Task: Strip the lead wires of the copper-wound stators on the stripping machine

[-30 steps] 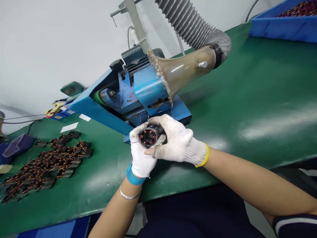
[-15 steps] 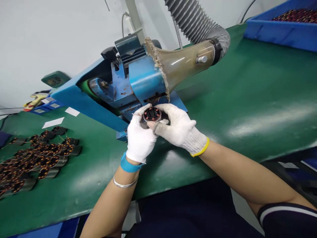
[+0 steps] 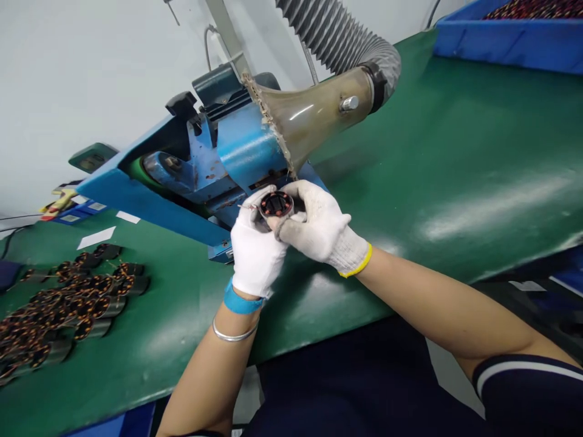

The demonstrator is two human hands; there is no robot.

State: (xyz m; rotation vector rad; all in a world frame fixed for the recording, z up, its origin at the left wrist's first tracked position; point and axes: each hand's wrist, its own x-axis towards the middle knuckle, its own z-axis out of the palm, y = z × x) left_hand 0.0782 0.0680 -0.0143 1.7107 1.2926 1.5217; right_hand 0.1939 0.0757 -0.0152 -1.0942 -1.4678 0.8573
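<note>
Between my two gloved hands is a motor stator (image 3: 277,205), a round metal ring with black insulation and copper windings, its open face turned up toward me. My left hand (image 3: 257,243) wraps round its left side, and thin wire ends stick out near that thumb. From the right, my right hand (image 3: 314,221) closes on the stator too, with its thumb at the near rim. Both hands are at the front of a blue belt-driven machine (image 3: 250,145), just below its slot. A fine wire rises from the stator toward that slot. The gloves hide the stator's underside.
Many similar stators (image 3: 73,303) lie crowded on the green table (image 3: 455,182) at left. A translucent funnel (image 3: 314,121) joins a grey corrugated hose (image 3: 346,36). A blue bin (image 3: 505,45) of small red parts stands far right. White paper slips (image 3: 96,238) lie left of the machine.
The camera view has shifted slightly, so the machine appears farther left and higher. Both hands keep hold of the stator at the machine's front, with little change in grip.
</note>
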